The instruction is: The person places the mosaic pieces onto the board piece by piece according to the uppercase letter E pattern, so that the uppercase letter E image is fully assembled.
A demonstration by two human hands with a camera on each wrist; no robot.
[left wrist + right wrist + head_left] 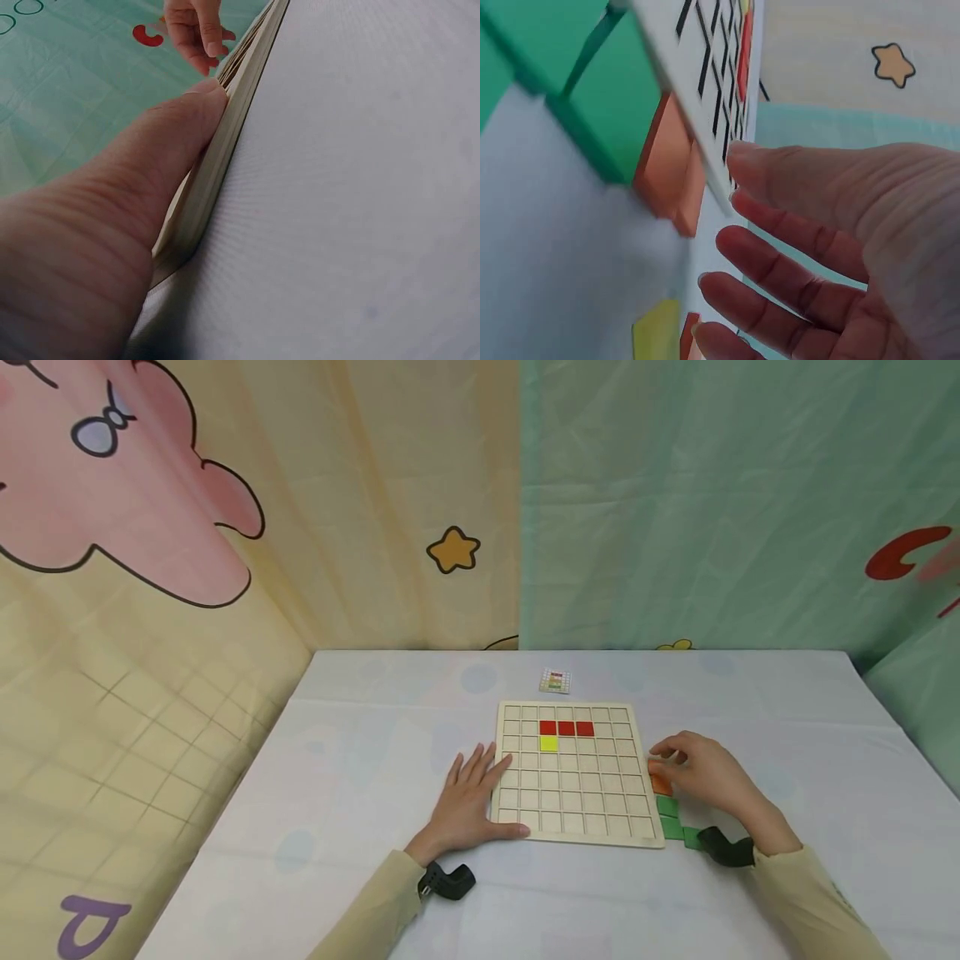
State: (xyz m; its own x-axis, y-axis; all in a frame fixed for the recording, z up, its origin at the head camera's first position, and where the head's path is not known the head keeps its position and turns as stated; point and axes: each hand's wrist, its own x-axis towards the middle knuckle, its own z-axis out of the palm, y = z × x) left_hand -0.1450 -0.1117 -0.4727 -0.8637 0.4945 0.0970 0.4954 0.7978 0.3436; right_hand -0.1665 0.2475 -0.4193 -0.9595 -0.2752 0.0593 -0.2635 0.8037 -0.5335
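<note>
A pale wooden grid board (570, 799) lies on the table, with three red square tiles (566, 728) in a row and one yellow tile (549, 743) below the leftmost red. My left hand (465, 806) rests spread at the board's left side, fingertips on its edge and thumb (176, 142) along the near edge. Off the board's right edge, my right hand (705, 768) hovers over orange tiles (664, 161), fingers loosely bent. No tile shows between thumb and forefinger in the right wrist view.
Several green tiles (671, 827) lie along the board's lower right edge. Loose yellow (656, 330) and red (690, 337) tiles lie beyond the orange ones. A small card with a coloured grid pattern (555, 681) lies behind the board. Printed curtains (375, 527) hang behind the table.
</note>
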